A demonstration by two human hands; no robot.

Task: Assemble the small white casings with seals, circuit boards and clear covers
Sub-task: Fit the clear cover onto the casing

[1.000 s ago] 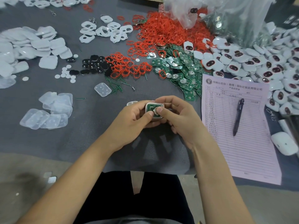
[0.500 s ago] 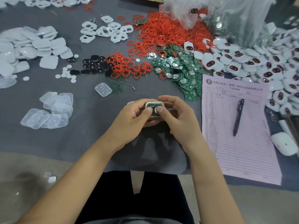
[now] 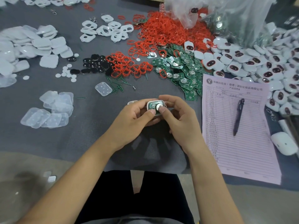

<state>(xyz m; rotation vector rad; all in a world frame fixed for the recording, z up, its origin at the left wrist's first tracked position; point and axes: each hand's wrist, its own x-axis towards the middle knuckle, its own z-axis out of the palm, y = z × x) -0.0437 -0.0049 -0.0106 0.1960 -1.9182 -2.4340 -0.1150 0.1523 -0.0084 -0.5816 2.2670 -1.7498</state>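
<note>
A small white casing (image 3: 155, 104) with a green circuit board and a silver coin cell inside sits between both hands above the grey mat. My left hand (image 3: 132, 120) grips its left side, thumb on the lower edge. My right hand (image 3: 178, 120) grips its right side, thumb pressing on the coin cell. Piles of green circuit boards (image 3: 182, 70), red seals (image 3: 165, 33) and clear covers (image 3: 48, 110) lie on the mat. One clear cover (image 3: 103, 88) lies alone beyond my hands.
White casings with dark windows (image 3: 258, 65) heap at the right beside a plastic bag (image 3: 226, 16). A pink form (image 3: 252, 143) with a pen (image 3: 238, 116) lies right of my hands. Black pads (image 3: 97, 64), white frames (image 3: 105, 30) and white lids (image 3: 32, 44) cover the far left.
Both hands keep hold of the casing in nearly the same place. My right thumb has shifted onto the coin cell; the casing is tilted slightly more toward me.
</note>
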